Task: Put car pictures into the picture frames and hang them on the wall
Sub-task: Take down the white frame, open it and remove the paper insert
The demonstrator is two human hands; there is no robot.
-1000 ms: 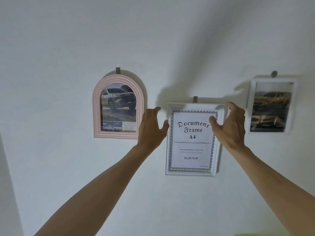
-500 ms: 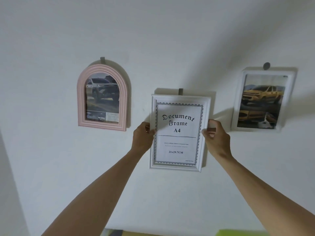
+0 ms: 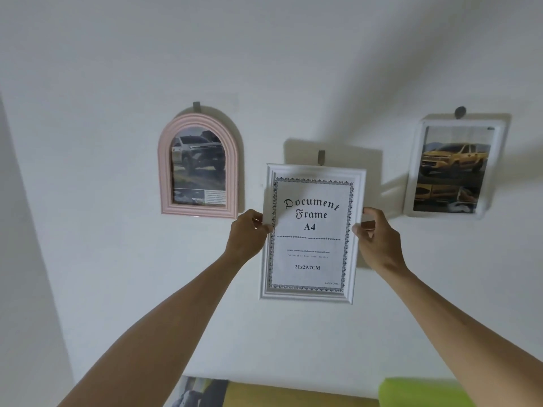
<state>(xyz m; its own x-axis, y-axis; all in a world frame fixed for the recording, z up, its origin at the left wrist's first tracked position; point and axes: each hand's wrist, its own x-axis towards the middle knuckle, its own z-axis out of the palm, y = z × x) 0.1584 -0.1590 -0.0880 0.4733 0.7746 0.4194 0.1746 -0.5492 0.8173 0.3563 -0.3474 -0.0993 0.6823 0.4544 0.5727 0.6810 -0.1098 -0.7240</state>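
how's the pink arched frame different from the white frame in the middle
The pink arched frame holds a car photo; the white middle frame holds only its stock insert. The pink one hangs untouched; left hand and right hand grip the white one. Both sit below grey wall hooks.

I hold the white document frame (image 3: 311, 233) upright against the wall, just under a grey hook (image 3: 321, 157); it contains only its printed paper insert. To its left the pink arched frame (image 3: 198, 165) hangs with a picture of a grey car. To its right the white frame (image 3: 454, 168) hangs with a yellow car picture, a little tilted.
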